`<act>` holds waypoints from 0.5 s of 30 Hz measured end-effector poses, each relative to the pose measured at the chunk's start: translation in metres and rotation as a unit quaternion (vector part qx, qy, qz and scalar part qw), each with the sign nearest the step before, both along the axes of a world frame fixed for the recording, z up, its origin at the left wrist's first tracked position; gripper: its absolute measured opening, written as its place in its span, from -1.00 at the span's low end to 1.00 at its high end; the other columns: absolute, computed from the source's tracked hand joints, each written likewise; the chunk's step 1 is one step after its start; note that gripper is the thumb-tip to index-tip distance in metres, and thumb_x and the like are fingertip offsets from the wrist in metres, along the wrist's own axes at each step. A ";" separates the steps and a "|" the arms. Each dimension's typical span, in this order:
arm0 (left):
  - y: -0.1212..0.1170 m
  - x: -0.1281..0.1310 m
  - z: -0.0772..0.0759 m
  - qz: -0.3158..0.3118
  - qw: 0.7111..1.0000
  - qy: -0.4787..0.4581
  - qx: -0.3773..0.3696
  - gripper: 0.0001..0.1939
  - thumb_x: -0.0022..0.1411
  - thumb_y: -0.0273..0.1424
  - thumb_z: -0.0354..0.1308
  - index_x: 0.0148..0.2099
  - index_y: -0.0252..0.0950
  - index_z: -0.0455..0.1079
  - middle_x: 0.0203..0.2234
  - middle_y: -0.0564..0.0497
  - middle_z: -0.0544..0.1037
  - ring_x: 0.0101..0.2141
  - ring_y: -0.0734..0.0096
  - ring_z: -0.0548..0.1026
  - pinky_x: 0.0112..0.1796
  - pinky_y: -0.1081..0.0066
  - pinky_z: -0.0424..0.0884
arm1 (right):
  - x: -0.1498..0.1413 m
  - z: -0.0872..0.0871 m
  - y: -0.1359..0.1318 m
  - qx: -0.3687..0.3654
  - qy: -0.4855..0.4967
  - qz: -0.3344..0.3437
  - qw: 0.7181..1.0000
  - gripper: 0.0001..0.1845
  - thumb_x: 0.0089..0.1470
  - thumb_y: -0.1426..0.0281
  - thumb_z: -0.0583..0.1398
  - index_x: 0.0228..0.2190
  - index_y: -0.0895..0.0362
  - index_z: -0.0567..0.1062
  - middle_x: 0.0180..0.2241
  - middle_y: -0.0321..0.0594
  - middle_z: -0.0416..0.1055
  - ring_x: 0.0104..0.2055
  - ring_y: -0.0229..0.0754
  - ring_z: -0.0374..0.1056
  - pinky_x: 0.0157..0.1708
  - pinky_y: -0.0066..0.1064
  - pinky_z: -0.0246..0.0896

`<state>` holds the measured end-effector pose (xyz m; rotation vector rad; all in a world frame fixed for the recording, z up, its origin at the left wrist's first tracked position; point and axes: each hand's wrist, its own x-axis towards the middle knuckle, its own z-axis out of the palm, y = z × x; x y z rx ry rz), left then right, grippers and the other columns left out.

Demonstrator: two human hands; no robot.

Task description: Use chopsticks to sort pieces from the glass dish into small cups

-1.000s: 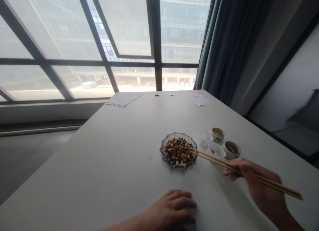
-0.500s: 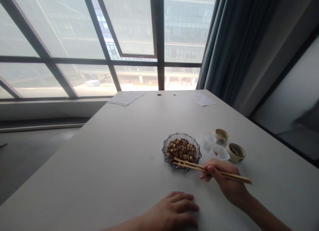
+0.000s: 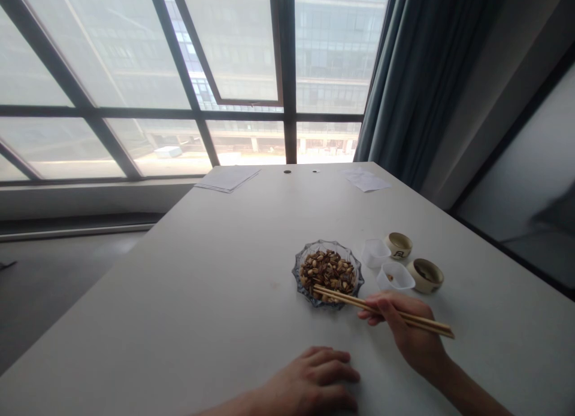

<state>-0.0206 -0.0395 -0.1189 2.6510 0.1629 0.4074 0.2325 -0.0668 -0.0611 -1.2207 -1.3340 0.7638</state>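
Note:
My right hand grips a pair of wooden chopsticks, their tips together among mixed nuts and seeds. These fill a scalloped glass bowl on the white table. Whether the tips pinch a piece is too small to tell. Flat on the tabletop below the bowl lies my left hand, fingers stretched out and holding nothing. Right of the glass bowl stand two clear plastic cups; the nearer plastic cup has a small brown piece inside, and the farther plastic cup sits behind it.
Two beige ceramic cups stand right of the plastic ones: a far ceramic cup and a near ceramic cup with dark contents. Paper sheets lie at the far left, another sheet at the far right. Windows and a curtain are beyond.
The chopstick tips have come closer together at the near side of the glass bowl. My left hand stays in place on the table.

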 end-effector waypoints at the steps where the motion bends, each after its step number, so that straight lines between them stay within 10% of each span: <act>1: 0.000 0.000 0.000 0.000 1.000 0.000 -0.001 -0.85 0.55 -0.33 0.17 0.11 -0.14 0.42 0.22 -0.03 0.55 0.34 0.20 0.37 0.36 0.29 0.21 | -0.002 0.003 -0.001 0.001 0.004 -0.015 1.000 -0.53 0.32 0.02 0.23 -0.38 0.12 0.70 -0.42 -0.06 0.68 -0.44 -0.02 0.63 -0.40 -0.28 0.61; 7: 0.001 -0.001 0.000 -0.004 1.000 0.003 -0.003 -0.84 0.54 -0.33 0.18 0.11 -0.13 0.42 0.21 -0.02 0.56 0.33 0.21 0.38 0.36 0.31 0.22 | 0.004 0.024 -0.012 0.035 0.025 -0.115 0.992 -0.57 0.24 0.01 0.31 -0.39 0.09 0.71 -0.48 -0.12 0.66 -0.49 -0.04 0.61 -0.44 -0.32 0.61; 15: -0.001 0.000 0.004 0.001 1.000 0.004 -0.018 -0.84 0.53 -0.32 0.17 0.11 -0.12 0.42 0.22 -0.05 0.55 0.32 0.17 0.39 0.34 0.24 0.26 | 0.086 0.031 -0.046 0.050 0.021 -0.278 0.959 -0.55 0.10 -0.03 0.39 -0.33 0.13 0.73 -0.42 0.01 0.68 -0.44 0.06 0.65 -0.39 -0.28 0.67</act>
